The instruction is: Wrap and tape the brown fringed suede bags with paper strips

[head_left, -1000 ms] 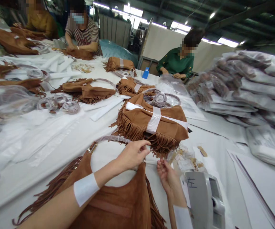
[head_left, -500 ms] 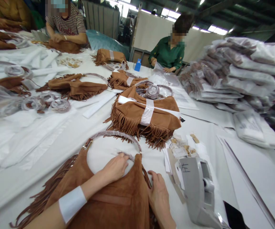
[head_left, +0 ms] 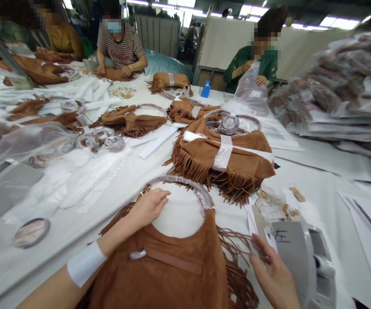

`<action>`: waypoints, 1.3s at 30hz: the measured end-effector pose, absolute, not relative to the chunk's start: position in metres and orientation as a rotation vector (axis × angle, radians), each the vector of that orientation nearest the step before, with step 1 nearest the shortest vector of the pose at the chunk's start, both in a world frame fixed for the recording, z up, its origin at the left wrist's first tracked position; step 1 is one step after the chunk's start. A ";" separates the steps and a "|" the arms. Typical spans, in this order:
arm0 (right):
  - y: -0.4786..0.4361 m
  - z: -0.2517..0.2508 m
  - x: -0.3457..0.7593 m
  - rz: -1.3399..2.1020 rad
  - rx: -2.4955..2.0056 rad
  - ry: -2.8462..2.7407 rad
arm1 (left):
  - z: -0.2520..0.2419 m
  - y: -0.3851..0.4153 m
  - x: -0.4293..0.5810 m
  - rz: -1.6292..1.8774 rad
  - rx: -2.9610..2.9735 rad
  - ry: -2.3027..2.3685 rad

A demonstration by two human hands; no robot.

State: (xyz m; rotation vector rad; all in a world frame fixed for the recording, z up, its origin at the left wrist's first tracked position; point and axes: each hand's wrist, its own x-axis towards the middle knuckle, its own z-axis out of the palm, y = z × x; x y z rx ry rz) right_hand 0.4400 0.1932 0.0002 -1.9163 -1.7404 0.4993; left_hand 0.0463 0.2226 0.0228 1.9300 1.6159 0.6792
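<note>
A brown suede fringed bag (head_left: 172, 274) lies in front of me, its plastic-wrapped handle (head_left: 185, 181) arched away from me. My left hand (head_left: 148, 208) is over the left side of the bag's opening, near that handle end, with fingers stretched out and nothing visible in them. To the right of the bag, my right hand (head_left: 273, 274) has its thumb and fingers at the ends of several fringe strands (head_left: 233, 236), which are drawn out sideways; its grip looks loose. A small wrapped zipper pull (head_left: 138, 255) shows at the front pocket's left end.
Beyond the handle sits a banded fringed bag (head_left: 249, 150). A grey tape dispenser (head_left: 296, 257) stands right of my right hand, with small packets (head_left: 275, 205) behind it. Wrapped bags (head_left: 333, 98) are piled at right. Across the table a person in green (head_left: 269, 64) handles a plastic bag.
My left hand has shifted left from the handle's right end, uncovering it. My right hand has moved right, away from the bag's side, with fringe strands stretched toward it. The view has swung left.
</note>
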 end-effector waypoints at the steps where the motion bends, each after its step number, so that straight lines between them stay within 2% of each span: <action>1: 0.195 0.003 0.431 0.542 -1.924 -1.680 | 0.025 0.216 0.031 0.779 1.870 1.715; 5: 0.217 0.008 0.379 0.632 -1.930 -1.573 | 0.023 0.217 -0.010 0.879 1.655 2.029; 7: 0.233 0.007 0.352 0.615 -1.946 -1.625 | 0.018 0.230 -0.014 0.745 1.665 2.087; 11: 0.254 0.006 0.322 0.638 -2.088 -1.823 | 0.009 0.257 -0.004 0.258 1.762 2.163; 14: 0.251 0.008 0.319 0.753 -2.119 -1.919 | 0.005 0.267 0.004 0.115 1.789 2.210; 17: 0.242 0.010 0.323 0.803 -2.056 -1.990 | 0.003 0.272 0.007 0.080 1.824 2.235; 25: 0.236 0.015 0.320 0.541 -2.131 -2.060 | 0.008 0.278 0.008 0.019 1.992 2.212; 39: 0.245 0.020 0.313 0.226 -2.249 -2.107 | -0.002 0.318 0.022 0.149 2.077 2.095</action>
